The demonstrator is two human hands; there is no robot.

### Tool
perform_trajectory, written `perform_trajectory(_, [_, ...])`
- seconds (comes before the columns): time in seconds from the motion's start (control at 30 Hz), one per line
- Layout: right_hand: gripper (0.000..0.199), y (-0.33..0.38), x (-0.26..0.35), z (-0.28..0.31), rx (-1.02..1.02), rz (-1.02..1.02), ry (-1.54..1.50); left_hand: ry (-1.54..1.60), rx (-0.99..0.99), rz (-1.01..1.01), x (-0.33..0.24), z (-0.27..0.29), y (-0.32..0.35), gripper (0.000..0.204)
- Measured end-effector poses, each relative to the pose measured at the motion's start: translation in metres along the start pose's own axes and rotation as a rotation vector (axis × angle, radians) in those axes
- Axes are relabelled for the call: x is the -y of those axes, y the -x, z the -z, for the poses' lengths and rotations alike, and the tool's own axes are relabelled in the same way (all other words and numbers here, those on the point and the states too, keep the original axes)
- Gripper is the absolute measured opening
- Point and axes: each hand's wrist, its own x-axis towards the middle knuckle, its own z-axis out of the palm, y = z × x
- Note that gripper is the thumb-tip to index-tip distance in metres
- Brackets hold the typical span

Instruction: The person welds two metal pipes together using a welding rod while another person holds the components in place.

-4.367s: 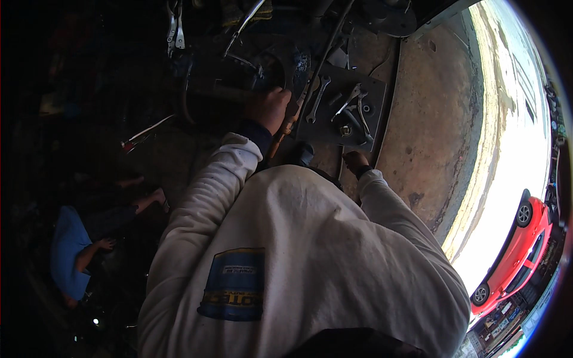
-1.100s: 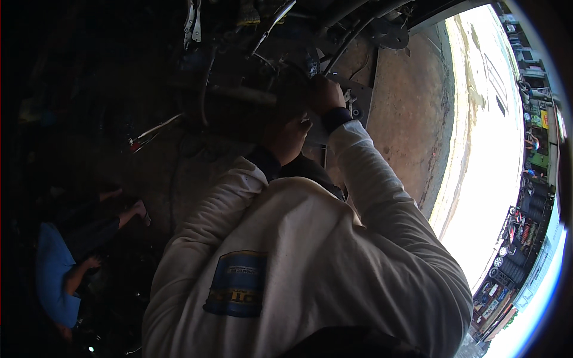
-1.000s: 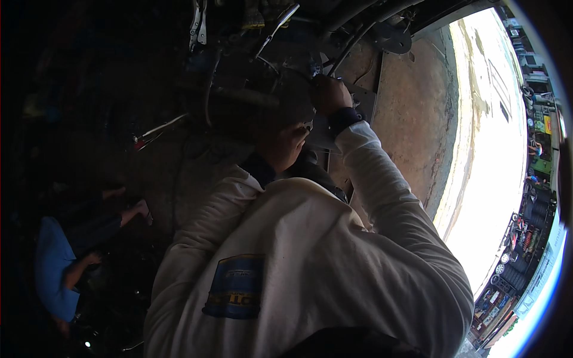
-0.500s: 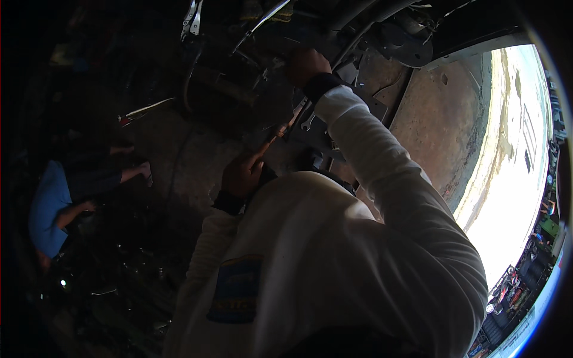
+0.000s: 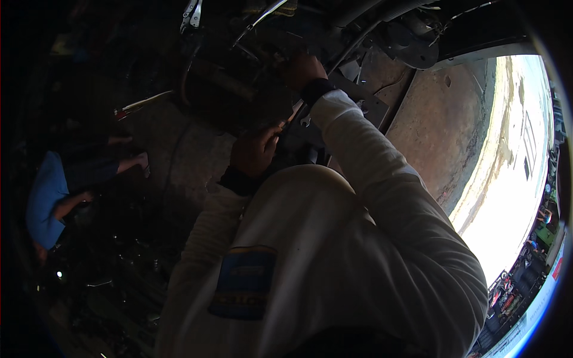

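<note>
My right hand (image 5: 304, 70) is reaching up among dark vehicle parts, its fingers curled. Whatever lies inside its grip is hidden in shadow. Lower and to the left, my left hand (image 5: 253, 150) is closed at the near end of a thin, brownish stick-like piece (image 5: 296, 110) that points up toward my right hand. The dim light leaves its kind unclear. An open-end wrench (image 5: 306, 121) rests just right of that piece, beside a dark flat plate (image 5: 373, 110).
Locking pliers (image 5: 191, 15) and a shiny metal bar (image 5: 259, 22) are at the top. A red-ended tool (image 5: 140, 105) lies at left. A person in a blue shirt (image 5: 46, 200) is at far left. Brown ground (image 5: 441, 119) stretches right toward bright daylight.
My left hand has moved up and right along the stick-like piece, covering more of it. My right hand stays in nearly the same place among the parts.
</note>
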Motion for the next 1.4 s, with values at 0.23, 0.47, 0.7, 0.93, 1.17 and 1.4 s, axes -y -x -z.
perform_trajectory(0.23, [0.035,0.072,-0.048,0.019,-0.115,-0.039,-0.252,-0.001,-0.142,-0.103,0.024,-0.019,-0.052,0.023])
perform_trajectory(0.47, [0.038,0.092,-0.081,0.065,-0.585,-0.095,-0.296,-0.133,-0.134,-0.103,0.025,-0.030,-0.074,0.032])
perform_trajectory(0.7, [0.051,0.015,-0.056,0.149,-0.963,0.115,-0.568,-0.155,-0.254,-0.139,0.029,-0.038,-0.082,0.032])
perform_trajectory(0.93, [0.043,-0.012,-0.050,0.171,-0.739,0.361,-0.785,-0.227,-0.304,-0.140,0.023,-0.039,-0.082,0.029])
perform_trajectory(1.17, [0.034,-0.010,-0.054,0.173,-0.873,0.379,-0.739,-0.278,-0.284,-0.113,0.026,-0.047,-0.087,0.030])
perform_trajectory(1.4, [0.035,0.014,-0.035,0.198,-1.007,0.312,-0.287,-0.301,-0.343,-0.136,0.027,-0.046,-0.087,0.028])
